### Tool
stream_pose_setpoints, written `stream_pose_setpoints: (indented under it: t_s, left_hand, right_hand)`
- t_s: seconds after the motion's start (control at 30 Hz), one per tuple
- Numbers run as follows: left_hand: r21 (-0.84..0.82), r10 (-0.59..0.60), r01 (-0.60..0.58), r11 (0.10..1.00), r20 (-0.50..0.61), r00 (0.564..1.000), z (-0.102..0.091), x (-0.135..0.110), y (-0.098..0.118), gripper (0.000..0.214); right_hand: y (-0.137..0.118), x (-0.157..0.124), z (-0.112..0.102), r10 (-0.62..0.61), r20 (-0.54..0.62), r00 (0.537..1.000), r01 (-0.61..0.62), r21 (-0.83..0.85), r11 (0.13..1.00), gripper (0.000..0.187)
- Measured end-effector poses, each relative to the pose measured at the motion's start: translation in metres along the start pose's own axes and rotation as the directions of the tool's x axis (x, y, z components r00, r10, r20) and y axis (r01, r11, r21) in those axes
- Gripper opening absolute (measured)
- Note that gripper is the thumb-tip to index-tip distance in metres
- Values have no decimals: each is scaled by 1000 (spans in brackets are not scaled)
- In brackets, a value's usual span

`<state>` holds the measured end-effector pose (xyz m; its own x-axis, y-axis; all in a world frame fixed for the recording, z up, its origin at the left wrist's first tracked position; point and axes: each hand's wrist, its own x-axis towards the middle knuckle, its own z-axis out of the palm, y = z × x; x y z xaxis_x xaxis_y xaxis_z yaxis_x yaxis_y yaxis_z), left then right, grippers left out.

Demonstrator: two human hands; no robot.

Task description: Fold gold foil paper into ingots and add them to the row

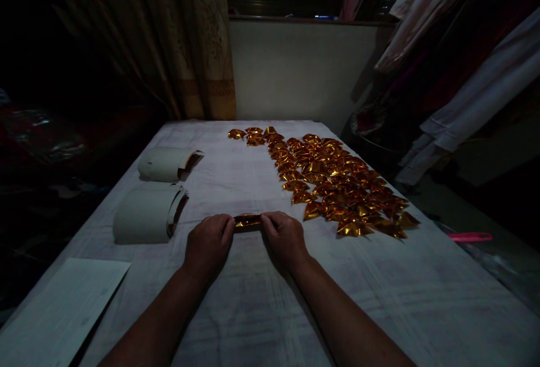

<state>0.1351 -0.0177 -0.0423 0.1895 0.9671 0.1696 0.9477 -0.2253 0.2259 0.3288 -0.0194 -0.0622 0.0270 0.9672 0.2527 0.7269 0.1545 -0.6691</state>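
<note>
A narrow strip of gold foil paper lies on the white cloth-covered table between my two hands. My left hand pinches its left end with curled fingers. My right hand pinches its right end the same way. Both hands rest knuckles-up on the cloth. To the right of my right hand spreads a large heap of folded gold foil pieces, reaching from the table's far edge to near my right hand.
Two curled stacks of pale paper lie at the left. A flat white sheet sits at the near left corner. A curtain hangs behind; clothes hang at the right. A pink object lies beyond the right edge.
</note>
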Motion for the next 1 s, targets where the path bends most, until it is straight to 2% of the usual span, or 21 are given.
stream_pose_setpoints:
  t_s: [0.3,0.67,0.8,0.9,1.0]
  left_hand:
    - [44,23,-24,999,17,1000,0,0,6,32]
    - [46,47,-46,998,-25,999,7,0,2,28]
    - [68,87,-84,994,-34,996,9,-1,3,27]
    - [44,120,-117,992,-51,992,9,-2,2,28]
    - [14,94,-93,996,-68,993,9,0,-1,29]
  right_hand:
    - [-2,-1,0,-1,-1,1000,1,-14,1000,29]
    - [-5,-4,2,-90,-32,995,93,96,991,27]
    - [-3,-3,4,-75,-60,995,81,98,992,25]
    - [-2,-2,4,-70,-42,997,74,86,994,26]
    - [-3,-1,3,-84,-15,996,85,83,993,26]
